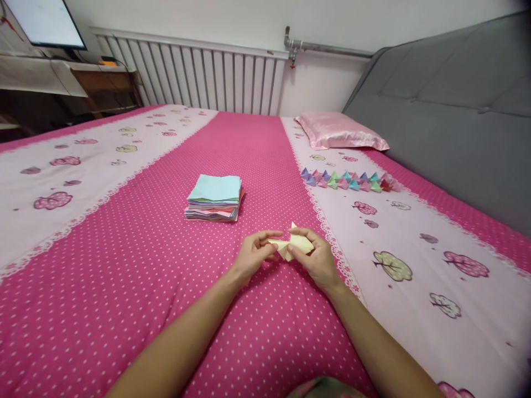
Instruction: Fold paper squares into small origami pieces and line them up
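Observation:
Between my two hands is a pale yellow piece of folded paper (299,243), held just above the pink bedspread, with one pointed corner sticking up. My left hand (254,251) pinches its left end between thumb and fingers. On the other side, my right hand (318,255) grips it with the thumb on the near face and the fingers behind. Beyond my left hand lies a stack of coloured paper squares (214,189), light blue on top. Several small folded paper shapes (350,181) in purple, pink, green, blue and red stand in rows to the right.
The polka-dot bedspread (124,276) covers the bed under everything. A pink pillow (340,130) lies at the far right, by a grey padded headboard (448,99). Along the wall runs a white radiator (199,72). A monitor (45,22) stands on a desk at far left.

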The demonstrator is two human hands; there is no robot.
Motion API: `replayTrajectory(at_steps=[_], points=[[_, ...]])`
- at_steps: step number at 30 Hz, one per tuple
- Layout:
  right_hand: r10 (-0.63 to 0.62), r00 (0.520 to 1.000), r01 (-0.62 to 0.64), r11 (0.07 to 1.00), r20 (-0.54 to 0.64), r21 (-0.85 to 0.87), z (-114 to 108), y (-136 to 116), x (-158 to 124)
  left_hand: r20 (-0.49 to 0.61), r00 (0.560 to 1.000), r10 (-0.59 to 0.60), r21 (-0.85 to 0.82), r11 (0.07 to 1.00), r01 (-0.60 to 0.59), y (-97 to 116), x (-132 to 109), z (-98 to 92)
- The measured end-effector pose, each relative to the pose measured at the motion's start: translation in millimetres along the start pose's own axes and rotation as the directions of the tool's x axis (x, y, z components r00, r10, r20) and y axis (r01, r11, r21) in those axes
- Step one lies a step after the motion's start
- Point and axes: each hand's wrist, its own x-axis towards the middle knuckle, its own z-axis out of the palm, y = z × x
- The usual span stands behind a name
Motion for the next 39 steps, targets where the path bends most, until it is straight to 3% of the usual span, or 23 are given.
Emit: replayTrajectory(at_steps=[7, 15, 24, 39], points=[[-0.002, 1.000, 0.003, 1.000, 0.026, -0.020, -0.1, -2.4, -0.6, 0.091, 0.994, 0.063, 0.195, 0.978, -0.080, -4.9, 3.0, -2.3], [-0.035, 0.996, 0.034, 0.999, 0.076, 0.019, -2.8, -3.3, -1.4, 0.067, 0.989, 0.134, 0.342, 0.928, -0.149, -9.4, 4.3, -5.0], [0.032, 0.999, -0.032, 0.999, 0.016, -0.014, -1.3, -4.7, -0.7, 0.085, 0.989, 0.123, 0.361, 0.921, -0.146, -7.7, 3.7, -5.3], [0.083, 0.989, -0.092, 0.993, 0.124, 0.067, -3.1, -1.1, -0.9, 0.030, 0.989, 0.146, 0.324, 0.934, -0.148, -0.1, -2.0, -1.7]])
